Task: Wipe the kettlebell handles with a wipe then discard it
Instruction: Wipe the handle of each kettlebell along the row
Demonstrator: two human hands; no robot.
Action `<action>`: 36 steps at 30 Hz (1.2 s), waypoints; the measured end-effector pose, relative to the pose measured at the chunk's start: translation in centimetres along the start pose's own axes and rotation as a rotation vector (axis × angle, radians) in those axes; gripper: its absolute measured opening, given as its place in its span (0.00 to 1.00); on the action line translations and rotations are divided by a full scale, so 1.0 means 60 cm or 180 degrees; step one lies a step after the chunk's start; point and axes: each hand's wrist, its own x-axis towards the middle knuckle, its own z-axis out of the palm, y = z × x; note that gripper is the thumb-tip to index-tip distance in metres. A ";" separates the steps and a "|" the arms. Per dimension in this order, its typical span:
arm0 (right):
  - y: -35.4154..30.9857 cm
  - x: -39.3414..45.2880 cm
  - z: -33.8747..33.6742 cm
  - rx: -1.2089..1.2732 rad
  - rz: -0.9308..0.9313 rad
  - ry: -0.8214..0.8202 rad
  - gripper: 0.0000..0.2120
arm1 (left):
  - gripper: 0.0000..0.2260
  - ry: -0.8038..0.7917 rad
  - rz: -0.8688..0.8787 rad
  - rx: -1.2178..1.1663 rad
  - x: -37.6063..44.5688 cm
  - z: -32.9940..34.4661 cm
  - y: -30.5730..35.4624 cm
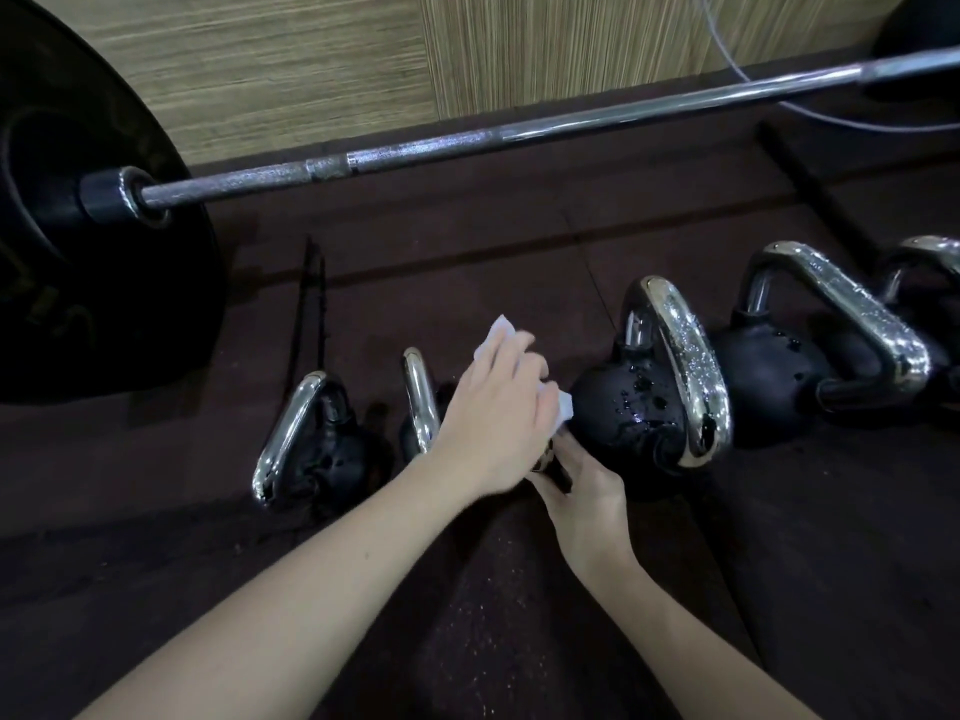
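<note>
While the left hand point(498, 407) clutches the wipe point(496, 337), the right hand point(582, 480) grips a kettlebell handle point(553, 467).

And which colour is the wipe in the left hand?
White. The wipe shows best in the head view, held by the left hand.

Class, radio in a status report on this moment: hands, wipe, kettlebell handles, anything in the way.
Left hand grips white wipe over a kettlebell. Right hand holds that kettlebell's handle low. Third kettlebell handle wet with droplets. Barbell behind, not in the way.
</note>
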 end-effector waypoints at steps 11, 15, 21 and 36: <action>0.003 -0.005 0.005 -0.0326 -0.0269 0.0179 0.37 | 0.18 0.0026 -0.1648 -0.2323 0.068 -0.012 0.005; 0.005 0.000 0.003 -0.0339 -0.0194 0.0088 0.33 | 0.24 0.0244 -0.0399 -0.1697 -0.019 0.011 0.013; -0.022 -0.004 -0.009 0.0602 0.0670 -0.0107 0.32 | 0.27 0.0576 -0.0048 -0.0648 -0.077 0.044 0.027; 0.003 -0.001 0.006 -0.0434 -0.0320 0.0180 0.34 | 0.18 -0.0643 -0.1721 -0.1305 0.112 -0.050 -0.005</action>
